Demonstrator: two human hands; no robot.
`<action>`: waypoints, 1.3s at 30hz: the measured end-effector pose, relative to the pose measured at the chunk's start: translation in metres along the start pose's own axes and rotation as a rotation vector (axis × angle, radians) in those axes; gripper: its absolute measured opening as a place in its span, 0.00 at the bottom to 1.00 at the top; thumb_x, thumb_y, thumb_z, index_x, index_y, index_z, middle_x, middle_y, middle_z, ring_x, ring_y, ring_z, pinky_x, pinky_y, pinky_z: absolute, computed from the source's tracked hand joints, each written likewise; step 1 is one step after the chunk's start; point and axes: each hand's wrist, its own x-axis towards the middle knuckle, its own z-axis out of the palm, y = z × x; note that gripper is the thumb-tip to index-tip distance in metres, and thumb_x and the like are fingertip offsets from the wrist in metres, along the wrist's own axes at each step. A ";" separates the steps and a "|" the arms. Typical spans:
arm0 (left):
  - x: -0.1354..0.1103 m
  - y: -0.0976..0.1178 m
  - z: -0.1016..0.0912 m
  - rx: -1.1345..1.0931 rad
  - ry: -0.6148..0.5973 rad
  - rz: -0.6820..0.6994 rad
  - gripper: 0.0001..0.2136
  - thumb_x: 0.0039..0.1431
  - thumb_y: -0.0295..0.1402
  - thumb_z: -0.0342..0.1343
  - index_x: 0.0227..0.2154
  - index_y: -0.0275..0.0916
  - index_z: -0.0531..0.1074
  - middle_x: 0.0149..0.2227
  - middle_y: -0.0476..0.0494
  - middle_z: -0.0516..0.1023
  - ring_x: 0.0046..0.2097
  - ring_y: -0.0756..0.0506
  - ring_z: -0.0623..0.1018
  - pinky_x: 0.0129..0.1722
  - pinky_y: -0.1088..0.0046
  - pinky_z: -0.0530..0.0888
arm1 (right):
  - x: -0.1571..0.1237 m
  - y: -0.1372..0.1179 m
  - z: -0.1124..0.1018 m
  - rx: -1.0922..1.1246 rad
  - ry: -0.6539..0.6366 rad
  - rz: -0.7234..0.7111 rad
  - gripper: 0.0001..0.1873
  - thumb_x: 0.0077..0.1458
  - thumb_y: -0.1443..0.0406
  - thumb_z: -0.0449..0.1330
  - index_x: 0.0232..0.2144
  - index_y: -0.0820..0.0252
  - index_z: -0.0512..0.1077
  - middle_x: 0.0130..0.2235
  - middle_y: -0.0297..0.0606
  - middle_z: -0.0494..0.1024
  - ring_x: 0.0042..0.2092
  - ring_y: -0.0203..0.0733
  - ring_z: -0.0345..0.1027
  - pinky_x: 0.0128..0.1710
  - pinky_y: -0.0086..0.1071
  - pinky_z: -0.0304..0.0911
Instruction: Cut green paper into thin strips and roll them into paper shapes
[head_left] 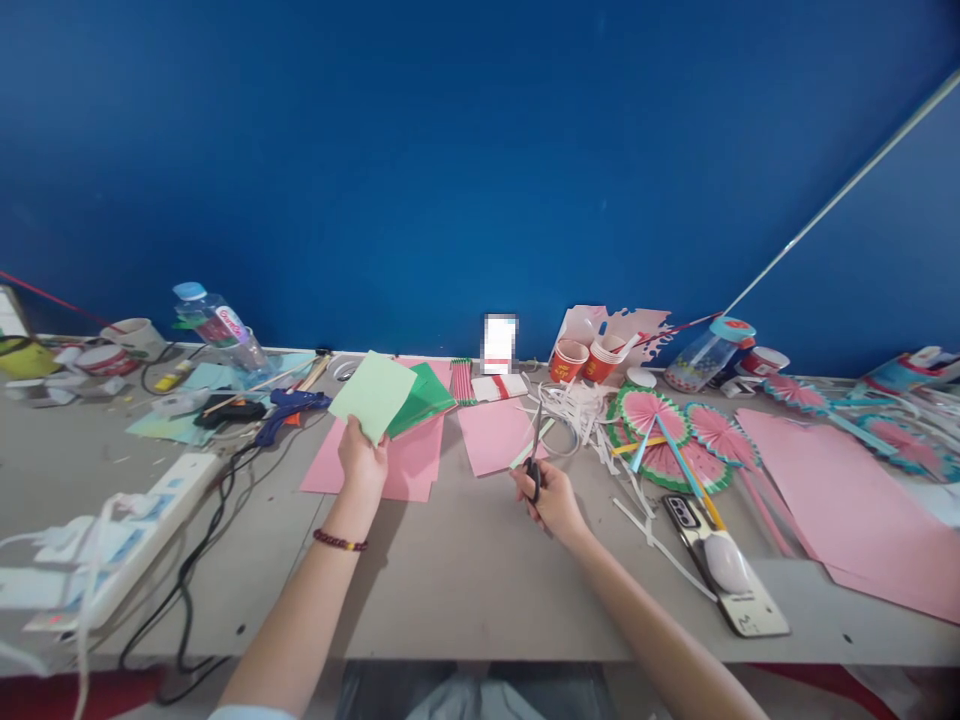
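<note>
My left hand [361, 457] is closed on the lower corner of a light green sheet of paper [373, 394] and holds it up above the table. My right hand [550, 497] grips a pair of black-handled scissors [534, 450], blades pointing away from me over a pink sheet [496, 435]. Under and beyond the left hand lie more pink sheets [409, 470] and a stack of dark green paper [422, 398]. A beaded bracelet sits on my left wrist.
A blue wall backs the grey table [450, 570]. Left: power strip [112, 540], black cables, blue glue gun [289, 410], water bottle [217, 325]. Right: pink-green paper fans [667, 435], white paper strips, a phone [724, 565], red paper cups [592, 360], a large pink sheet [862, 510].
</note>
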 end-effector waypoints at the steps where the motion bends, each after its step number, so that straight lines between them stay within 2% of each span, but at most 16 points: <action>1: 0.003 0.001 -0.001 -0.041 0.036 -0.007 0.10 0.58 0.40 0.53 0.27 0.41 0.62 0.20 0.55 0.68 0.21 0.53 0.66 0.20 0.79 0.60 | 0.000 -0.001 0.000 -0.004 0.001 0.004 0.21 0.45 0.48 0.61 0.23 0.58 0.63 0.14 0.26 0.66 0.11 0.26 0.48 0.07 0.21 0.43; 3: 0.005 0.002 -0.001 -0.102 0.098 -0.016 0.08 0.58 0.37 0.53 0.27 0.40 0.63 0.20 0.56 0.68 0.20 0.54 0.65 0.19 0.79 0.60 | -0.001 -0.002 0.000 -0.013 0.003 0.011 0.21 0.46 0.48 0.61 0.24 0.58 0.63 0.13 0.25 0.64 0.11 0.26 0.48 0.08 0.21 0.43; 5: 0.005 0.001 0.000 -0.088 0.095 0.011 0.07 0.55 0.36 0.56 0.30 0.39 0.65 0.24 0.55 0.72 0.21 0.55 0.68 0.21 0.79 0.61 | -0.001 -0.003 0.000 -0.018 0.000 0.015 0.21 0.46 0.48 0.61 0.24 0.58 0.63 0.13 0.25 0.63 0.11 0.27 0.48 0.08 0.21 0.43; 9: -0.002 -0.006 0.001 0.084 -0.024 0.115 0.16 0.44 0.35 0.65 0.37 0.37 0.70 0.34 0.46 0.78 0.30 0.51 0.75 0.28 0.77 0.69 | 0.000 -0.002 0.000 -0.035 0.005 0.023 0.21 0.46 0.48 0.60 0.24 0.58 0.63 0.13 0.24 0.63 0.11 0.27 0.48 0.08 0.22 0.43; 12: -0.008 -0.013 0.001 0.300 -0.140 0.129 0.19 0.40 0.37 0.67 0.36 0.35 0.72 0.33 0.42 0.79 0.31 0.48 0.77 0.27 0.76 0.71 | 0.001 0.001 -0.001 -0.030 0.001 0.019 0.20 0.47 0.48 0.60 0.23 0.58 0.63 0.11 0.24 0.62 0.10 0.27 0.47 0.08 0.22 0.43; 16: -0.009 -0.019 -0.002 0.614 -0.259 0.155 0.21 0.43 0.40 0.66 0.41 0.35 0.72 0.31 0.43 0.79 0.28 0.47 0.77 0.22 0.77 0.69 | 0.003 0.002 -0.002 -0.024 -0.004 0.024 0.20 0.46 0.49 0.61 0.23 0.58 0.63 0.11 0.23 0.62 0.10 0.27 0.48 0.08 0.22 0.43; 22: -0.002 -0.026 -0.009 0.886 -0.295 0.298 0.28 0.50 0.40 0.61 0.55 0.39 0.64 0.44 0.38 0.79 0.40 0.43 0.79 0.37 0.70 0.76 | 0.005 0.002 -0.006 -0.003 -0.026 0.047 0.20 0.45 0.49 0.61 0.23 0.58 0.63 0.12 0.23 0.64 0.10 0.27 0.48 0.07 0.22 0.42; 25: -0.003 -0.025 -0.010 1.024 -0.274 0.414 0.34 0.51 0.40 0.60 0.60 0.39 0.57 0.52 0.35 0.74 0.49 0.38 0.76 0.46 0.63 0.74 | 0.006 -0.003 -0.015 -0.007 -0.025 0.066 0.19 0.46 0.49 0.61 0.22 0.58 0.63 0.11 0.23 0.62 0.10 0.26 0.46 0.07 0.22 0.41; 29: -0.007 -0.024 -0.009 1.088 -0.291 0.500 0.39 0.52 0.38 0.60 0.64 0.34 0.50 0.61 0.31 0.63 0.60 0.35 0.66 0.55 0.60 0.69 | 0.008 -0.018 -0.035 -0.050 0.003 0.105 0.19 0.46 0.50 0.60 0.22 0.58 0.64 0.09 0.23 0.59 0.10 0.27 0.46 0.08 0.22 0.43; 33: -0.007 -0.028 -0.009 1.075 -0.314 0.473 0.40 0.54 0.38 0.58 0.65 0.34 0.46 0.61 0.30 0.62 0.62 0.35 0.64 0.57 0.59 0.67 | 0.011 -0.026 -0.058 -0.095 0.024 0.137 0.19 0.46 0.50 0.61 0.20 0.58 0.63 0.09 0.24 0.59 0.10 0.26 0.47 0.08 0.21 0.44; 39: -0.006 -0.031 -0.010 1.088 -0.323 0.530 0.39 0.54 0.39 0.58 0.65 0.34 0.47 0.57 0.30 0.66 0.59 0.35 0.67 0.54 0.60 0.69 | 0.008 -0.015 -0.080 -0.182 0.003 0.217 0.19 0.42 0.52 0.63 0.17 0.58 0.63 0.09 0.24 0.61 0.10 0.26 0.46 0.07 0.21 0.44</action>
